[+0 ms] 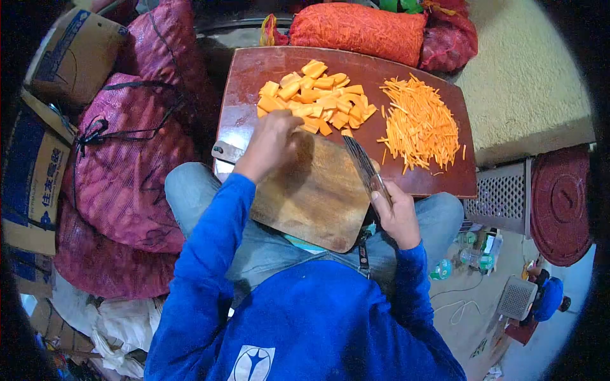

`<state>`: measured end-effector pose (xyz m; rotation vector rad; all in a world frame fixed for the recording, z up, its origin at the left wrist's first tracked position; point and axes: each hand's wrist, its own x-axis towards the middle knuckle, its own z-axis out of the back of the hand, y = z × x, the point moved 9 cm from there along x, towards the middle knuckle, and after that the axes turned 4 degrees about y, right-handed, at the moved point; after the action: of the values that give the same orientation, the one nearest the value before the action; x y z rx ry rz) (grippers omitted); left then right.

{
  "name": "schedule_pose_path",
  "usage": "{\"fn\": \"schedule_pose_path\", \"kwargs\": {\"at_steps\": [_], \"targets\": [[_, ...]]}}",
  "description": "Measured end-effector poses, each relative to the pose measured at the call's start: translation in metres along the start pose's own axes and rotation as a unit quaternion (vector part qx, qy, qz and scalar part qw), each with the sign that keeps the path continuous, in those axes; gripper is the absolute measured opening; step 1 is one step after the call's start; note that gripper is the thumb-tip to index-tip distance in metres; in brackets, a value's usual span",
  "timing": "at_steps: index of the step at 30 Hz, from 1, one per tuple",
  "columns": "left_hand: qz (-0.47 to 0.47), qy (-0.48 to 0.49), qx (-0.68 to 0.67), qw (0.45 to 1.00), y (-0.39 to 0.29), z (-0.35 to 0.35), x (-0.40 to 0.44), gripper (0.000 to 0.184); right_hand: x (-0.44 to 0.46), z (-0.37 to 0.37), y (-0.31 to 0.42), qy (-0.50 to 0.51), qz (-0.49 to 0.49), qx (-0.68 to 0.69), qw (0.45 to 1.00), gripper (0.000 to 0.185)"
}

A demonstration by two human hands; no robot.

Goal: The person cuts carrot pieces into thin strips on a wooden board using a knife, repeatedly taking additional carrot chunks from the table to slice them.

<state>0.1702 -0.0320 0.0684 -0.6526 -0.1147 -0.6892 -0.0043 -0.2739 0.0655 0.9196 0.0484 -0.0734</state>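
Note:
My right hand (397,213) is wrapped round the handle of a knife (362,162), its blade pointing up and left over the board's right edge. An orange bit shows at the blade's tip. Below lies a worn wooden cutting board (311,197), spanning my lap and the table's near edge. My left hand (273,143) is above the board's upper left, fingers curled and close to a pile of thick carrot pieces (318,95); whatever they grip is hidden. To the right of that pile lies a heap of thin carrot strips (419,124).
The red-brown table (244,76) carries both piles. Behind it rests an orange-filled mesh bag (359,32). Full red mesh sacks (127,171) and cardboard boxes (47,165) crowd the left. A grey perforated crate (502,193) and plastic bottles (473,257) are at the right.

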Motion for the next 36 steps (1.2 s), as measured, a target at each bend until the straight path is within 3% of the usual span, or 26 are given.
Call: {"fn": "schedule_pose_path", "kwargs": {"at_steps": [5,14,17,19,23,25,27,30,36], "targets": [[-0.041,0.022,0.095,0.994,0.013,-0.03,0.056,0.042,-0.003,-0.011,0.011,0.003,0.037,-0.021,0.999,0.023],[-0.069,0.051,0.16,0.983,0.012,-0.079,0.092,0.026,-0.003,-0.006,-0.001,-0.007,0.009,0.022,1.0,0.018],[-0.095,0.027,0.153,0.983,0.011,-0.069,0.087,0.024,-0.003,-0.005,0.0,-0.018,0.028,0.021,0.999,0.018],[-0.134,-0.049,0.081,0.986,0.0,-0.051,0.072,0.023,-0.003,-0.003,0.005,-0.027,0.041,0.02,0.999,0.018],[-0.12,-0.115,-0.041,0.985,-0.029,-0.025,0.032,0.027,-0.003,-0.005,0.0,-0.012,0.018,0.001,1.0,0.02],[-0.163,-0.053,-0.024,0.985,-0.064,-0.026,-0.004,0.033,-0.003,-0.006,0.005,-0.013,0.031,0.013,0.999,0.02],[-0.2,0.085,0.064,0.974,-0.088,-0.045,-0.043,0.038,-0.004,-0.009,0.006,-0.005,0.023,0.01,1.0,0.021],[-0.201,0.132,0.046,0.97,-0.101,-0.038,-0.084,0.038,-0.008,-0.017,0.009,0.007,0.028,-0.008,1.0,0.023],[-0.115,0.08,0.098,0.985,-0.081,-0.038,-0.109,0.039,-0.022,-0.027,0.031,0.061,0.046,-0.033,0.997,0.032]]}}
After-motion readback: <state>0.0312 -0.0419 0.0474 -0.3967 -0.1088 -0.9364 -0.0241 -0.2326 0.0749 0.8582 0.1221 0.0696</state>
